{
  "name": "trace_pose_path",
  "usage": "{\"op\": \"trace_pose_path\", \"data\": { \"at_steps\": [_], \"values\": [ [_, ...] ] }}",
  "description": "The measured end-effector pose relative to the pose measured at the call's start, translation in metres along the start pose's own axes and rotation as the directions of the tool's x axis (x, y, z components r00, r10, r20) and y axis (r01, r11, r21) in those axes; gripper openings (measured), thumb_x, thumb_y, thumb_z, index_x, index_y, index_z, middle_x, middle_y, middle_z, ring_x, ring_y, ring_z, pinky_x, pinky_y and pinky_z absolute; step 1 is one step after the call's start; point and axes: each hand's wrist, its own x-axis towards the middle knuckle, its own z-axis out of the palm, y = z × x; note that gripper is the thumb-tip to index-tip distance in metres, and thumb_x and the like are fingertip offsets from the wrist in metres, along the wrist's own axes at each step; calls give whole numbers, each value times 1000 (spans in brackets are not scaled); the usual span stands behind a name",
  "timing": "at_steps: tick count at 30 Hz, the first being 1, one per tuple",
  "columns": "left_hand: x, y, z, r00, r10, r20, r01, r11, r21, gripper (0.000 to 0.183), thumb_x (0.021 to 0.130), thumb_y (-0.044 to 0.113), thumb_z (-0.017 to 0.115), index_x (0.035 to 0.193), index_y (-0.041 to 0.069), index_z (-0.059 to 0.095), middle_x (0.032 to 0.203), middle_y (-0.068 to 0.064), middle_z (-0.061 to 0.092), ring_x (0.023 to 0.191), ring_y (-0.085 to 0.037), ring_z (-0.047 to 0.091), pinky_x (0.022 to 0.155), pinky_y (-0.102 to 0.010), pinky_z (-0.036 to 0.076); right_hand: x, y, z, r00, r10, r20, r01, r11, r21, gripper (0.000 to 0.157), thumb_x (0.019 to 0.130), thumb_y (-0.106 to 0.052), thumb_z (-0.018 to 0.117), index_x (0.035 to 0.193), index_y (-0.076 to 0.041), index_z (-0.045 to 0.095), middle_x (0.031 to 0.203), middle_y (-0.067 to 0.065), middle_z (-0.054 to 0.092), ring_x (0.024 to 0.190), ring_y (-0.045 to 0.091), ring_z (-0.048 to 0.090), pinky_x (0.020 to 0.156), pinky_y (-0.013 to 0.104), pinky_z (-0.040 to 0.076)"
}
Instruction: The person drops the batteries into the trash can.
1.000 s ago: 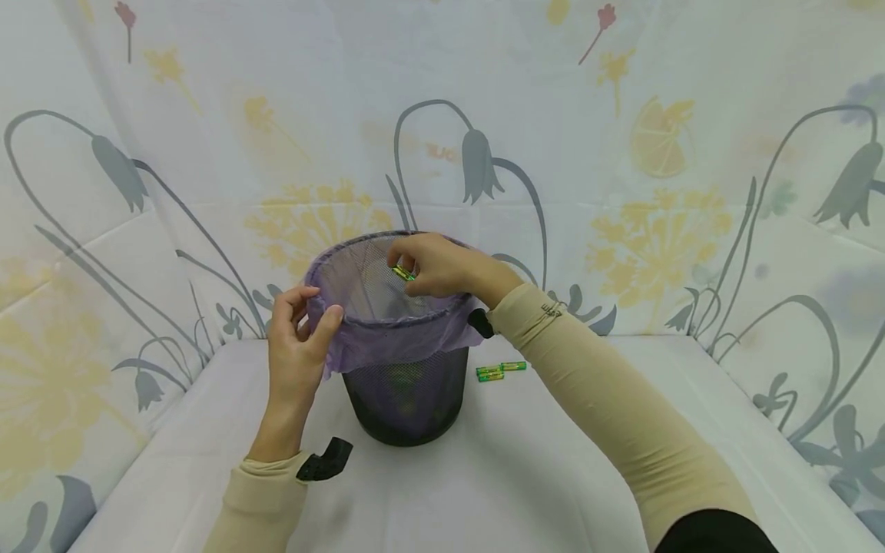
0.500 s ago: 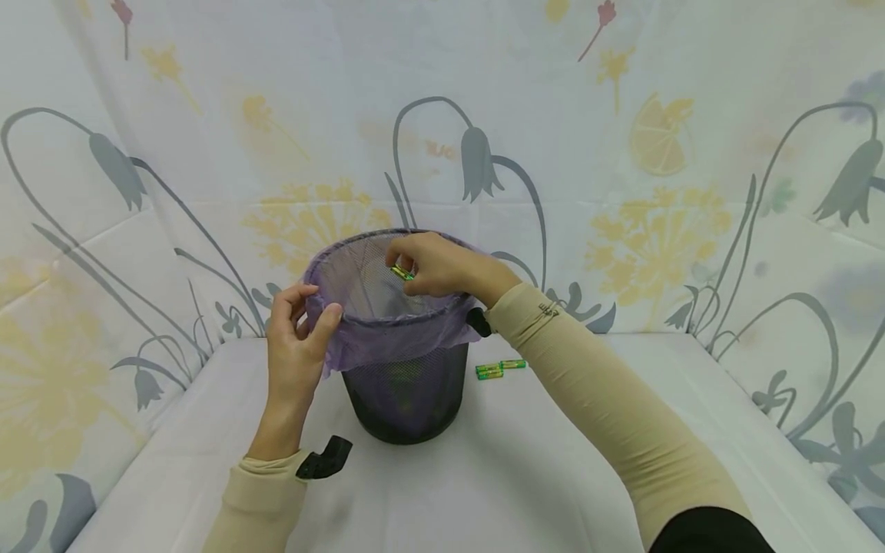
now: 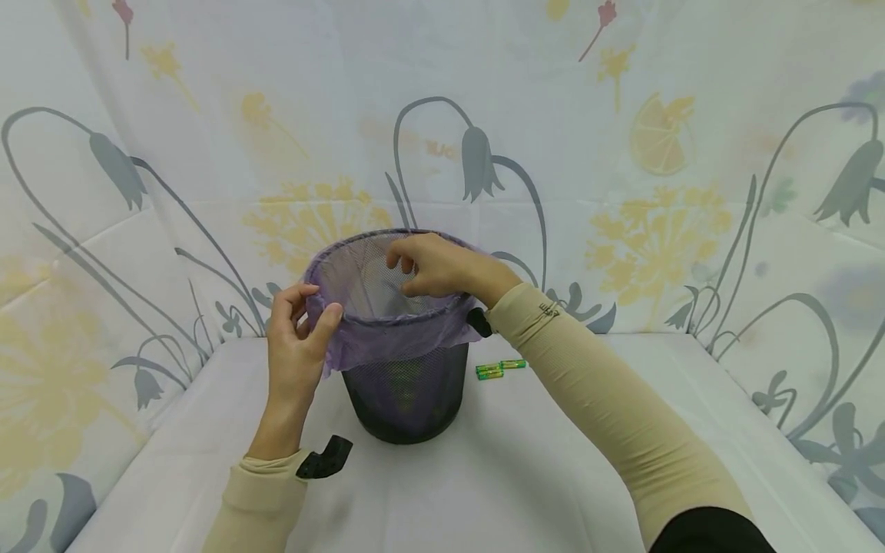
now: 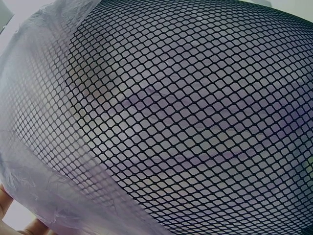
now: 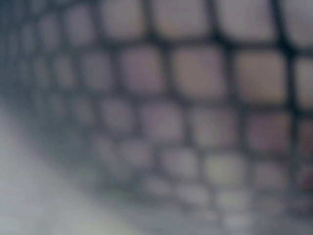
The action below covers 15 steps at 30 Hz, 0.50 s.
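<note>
Apparently holding nothing, your right hand (image 3: 442, 267) is hanging over the mouth of the mesh bin (image 3: 408, 411), fingers loosely curled, thumb standing apart and only a bare gap showing between them. Your left hand (image 3: 297, 338) is pinching the purple liner (image 3: 408, 346) at the rim's left side; you are probably serving the work best by gripping lightly but firmly there, so the film is neither slipping nor tearing. Three green batteries (image 3: 490, 375) are lying on the white-covered table (image 3: 553, 461), just right of the bin, toward the far edge. With any you are lifting, pinching mid-body, clearing the rim and parting thumb and finger low inside the mouth is likely working cleanest.

Meanwhile, the bin's floor is lying out of sight, and a greenish tint behind the front mesh is defying identification. Your left wrist camera is showing mostly mesh, your fingers being cut off at its lower left; your right is giving only blurred mesh. The table's near edge is falling outside the head view.
</note>
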Motion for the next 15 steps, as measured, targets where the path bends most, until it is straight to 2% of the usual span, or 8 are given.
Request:
{"op": "trace_pose_path", "data": {
  "at_steps": [5, 10, 15],
  "values": [
    [-1, -2, 0, 1000, -5, 0, 5, 1000, 4, 41, 87, 9, 66, 121, -4, 47, 112, 1, 48, 110, -18, 50, 99, -33, 35, -2, 1, -2, 999, -24, -34, 24, 1000, 9, 35, 88, -14, 63, 122, -11, 58, 110, 6, 58, 94, 19, 56, 83, 32, 46],
    [-1, -2, 0, 1000, 2, 5, -2, 1000, 5, 42, 87, 9, 66, 122, -4, 47, 112, 1, 48, 109, -15, 49, 100, -34, 35, -10, 4, -10, 988, -82, -129, 84, 996, 14, 31, 87, -15, 64, 118, -9, 61, 105, 6, 61, 93, 20, 58, 83, 31, 46],
    [0, -1, 0, 1000, 7, 1, -7, 1000, 14, 41, 88, 10, 66, 121, -4, 47, 111, 3, 48, 109, -15, 50, 99, -33, 35, -25, 7, -22, 974, -99, -203, 107, 994, 27, 30, 87, -18, 67, 115, -9, 62, 101, 6, 62, 87, 17, 57, 80, 30, 46]
  ]
}}
